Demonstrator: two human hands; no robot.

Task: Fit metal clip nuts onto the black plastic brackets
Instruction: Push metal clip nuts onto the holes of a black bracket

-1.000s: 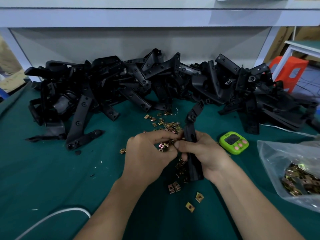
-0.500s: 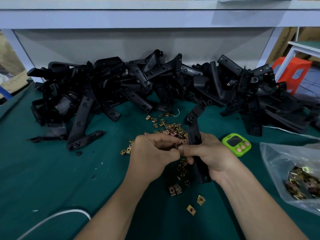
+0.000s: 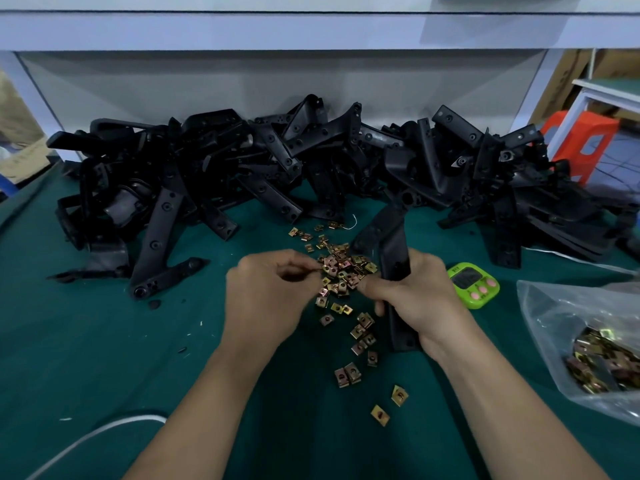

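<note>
— Gripping anything, that right hand (image 3: 422, 299)?
— Yes. Its fingers (image 3: 377, 289) are clenched round a long black plastic bracket (image 3: 394, 261), held nearly upright, lower end down by the green cloth surface (image 3: 104, 341).
— And the left hand (image 3: 266, 303)?
— Curled, with thumb and forefinger drawn together at the edge of a loose pile of brass-coloured metal clip nuts (image 3: 341, 271). It is blurred, so I cannot tell whether a nut is pinched there.
— Where does that pile lie?
— On the surface between both hands, just left of the held bracket, with strays trailing toward the person.
— Anything else?
— A heap of black plastic brackets (image 3: 242, 161) lies along the back. A lime-green timer (image 3: 472, 284) sits just right of the right hand, and a clear plastic bag (image 3: 554, 306) of more nuts lies far right.
</note>
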